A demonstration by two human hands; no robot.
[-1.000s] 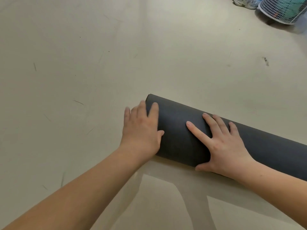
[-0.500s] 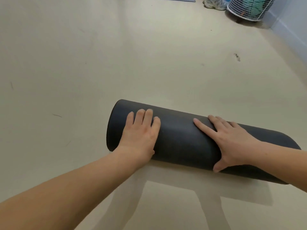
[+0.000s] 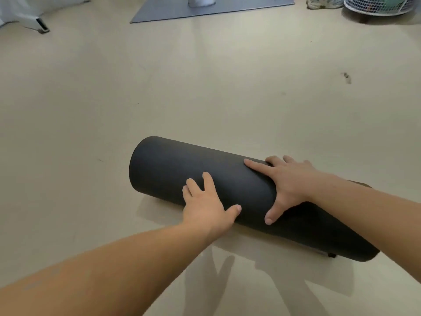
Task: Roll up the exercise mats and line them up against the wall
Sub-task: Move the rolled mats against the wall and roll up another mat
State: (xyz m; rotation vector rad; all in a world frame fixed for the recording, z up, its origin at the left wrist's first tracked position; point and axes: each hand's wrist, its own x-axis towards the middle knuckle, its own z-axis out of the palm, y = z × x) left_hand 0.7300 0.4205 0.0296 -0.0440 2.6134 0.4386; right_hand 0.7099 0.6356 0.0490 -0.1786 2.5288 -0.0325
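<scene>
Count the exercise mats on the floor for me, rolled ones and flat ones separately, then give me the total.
Rolled mats: 1, the black mat, with the left hand and right hand resting flat on it.
Flat mats: 1, the grey mat, cut off by the top edge of the view.
Total: 2 mats.
</scene>
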